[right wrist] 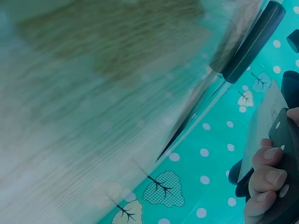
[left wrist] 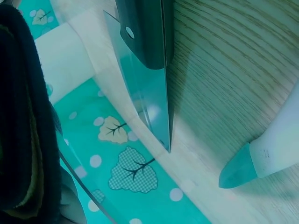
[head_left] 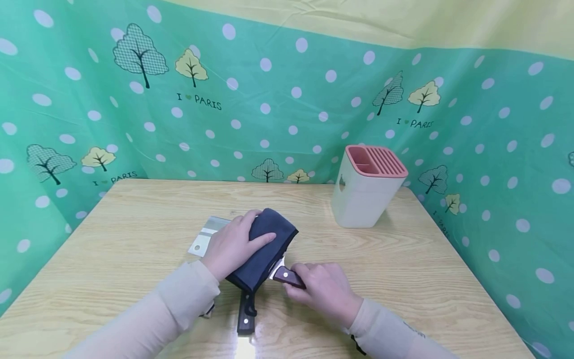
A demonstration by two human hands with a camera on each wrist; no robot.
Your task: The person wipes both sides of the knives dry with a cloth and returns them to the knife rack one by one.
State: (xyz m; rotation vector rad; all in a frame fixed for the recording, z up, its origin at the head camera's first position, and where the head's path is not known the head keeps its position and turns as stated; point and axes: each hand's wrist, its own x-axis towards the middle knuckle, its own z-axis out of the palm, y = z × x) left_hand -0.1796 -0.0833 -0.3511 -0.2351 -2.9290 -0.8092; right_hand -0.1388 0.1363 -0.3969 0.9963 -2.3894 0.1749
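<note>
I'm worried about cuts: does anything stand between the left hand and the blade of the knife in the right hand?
Yes: the dark cloth lies between the left hand and the blade, hiding most of it in the head view. The right hand grips the handle directly.

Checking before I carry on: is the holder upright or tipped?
Upright: in the head view, the holder stands on the table, its pink slotted top facing up.

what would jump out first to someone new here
Likely the dark cloth held by the left hand near the middle of the wooden table, with the right hand gripping a brown-handled knife beside it. Next, the pink-topped white holder at the table's back right.
</note>
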